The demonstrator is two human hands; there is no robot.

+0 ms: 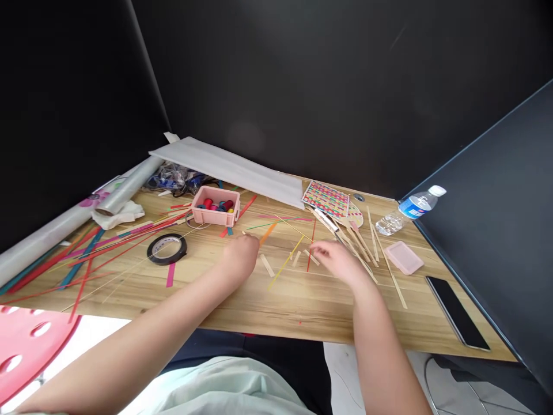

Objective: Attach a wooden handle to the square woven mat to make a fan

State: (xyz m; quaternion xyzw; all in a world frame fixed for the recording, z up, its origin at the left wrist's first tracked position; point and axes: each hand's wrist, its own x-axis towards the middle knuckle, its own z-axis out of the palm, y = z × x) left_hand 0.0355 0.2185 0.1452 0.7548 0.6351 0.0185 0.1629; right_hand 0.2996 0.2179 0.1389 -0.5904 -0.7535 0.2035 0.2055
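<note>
My left hand (242, 255) is closed in a fist low over the table, near an orange strip (268, 233). A small pale tip shows above its knuckles, but what the fingers hold is hidden. To the right, the fingers of my right hand (336, 259) are pinched at the near end of a thin pale bamboo strip (294, 228), which slants away to the upper left. Between the hands lie a yellow strip (287, 263), a red strip (311, 246) and several short pale pieces (266, 265).
A pink box (215, 215) with thread spools and a roll of black tape (167, 249) stand left. Coloured strips (86, 253) spread farther left. A woven fan (328, 199), bamboo sticks (358, 239), a bottle (409, 210), a pink lid (404, 257) and a phone (457, 311) lie right.
</note>
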